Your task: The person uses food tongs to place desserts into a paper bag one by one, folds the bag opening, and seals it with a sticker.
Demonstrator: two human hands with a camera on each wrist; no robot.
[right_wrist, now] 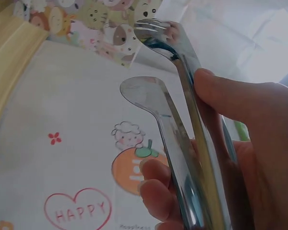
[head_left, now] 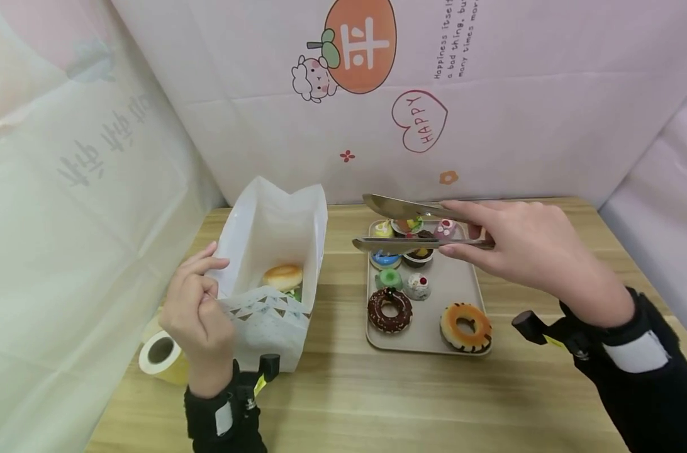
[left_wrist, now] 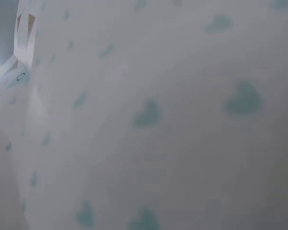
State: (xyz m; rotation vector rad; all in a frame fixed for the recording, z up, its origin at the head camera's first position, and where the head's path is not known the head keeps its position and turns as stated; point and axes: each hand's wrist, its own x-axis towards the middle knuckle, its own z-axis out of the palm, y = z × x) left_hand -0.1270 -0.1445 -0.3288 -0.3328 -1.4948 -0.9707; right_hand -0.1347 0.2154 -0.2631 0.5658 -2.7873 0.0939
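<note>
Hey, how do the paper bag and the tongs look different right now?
The paper bag is pale and patterned; the tongs are plain shiny metal. The paper bag is broad, while the tongs are long and slim. The paper bag, in the left grip, has a bun inside; the tongs, in the right grip, pinch nothing. Both are open.

A makeshift tabletop booth, set out like a small bakery counter: a printed sheet (cartoon fruit, a red heart reading HAPPY) hangs across the top, paler cloth drapes the left, and a wood-grain table below bears a pastry tray, centre-right, and a paper bag, left of centre.
</note>
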